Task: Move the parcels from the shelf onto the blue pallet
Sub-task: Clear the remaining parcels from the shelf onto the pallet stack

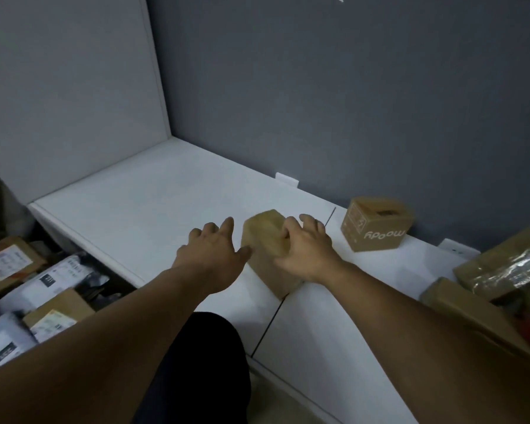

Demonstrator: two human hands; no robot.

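A plain brown cardboard parcel [265, 237] stands on the white shelf [141, 209], near its front edge. My right hand [303, 246] lies over the parcel's top right, fingers curled onto it. My left hand [214, 249] is at the parcel's left side with fingers spread and straight, the thumb touching its left face. A second brown parcel [377, 224] with printed lettering stands further right against the wall. The blue pallet is not in view.
More brown boxes [502, 270], one wrapped in clear tape, are piled at the right end of the shelf. Below the shelf on the left lie several parcels and white mail bags [43, 289]. A grey wall [349, 102] backs the shelf; a white side panel [74, 87] closes its left end.
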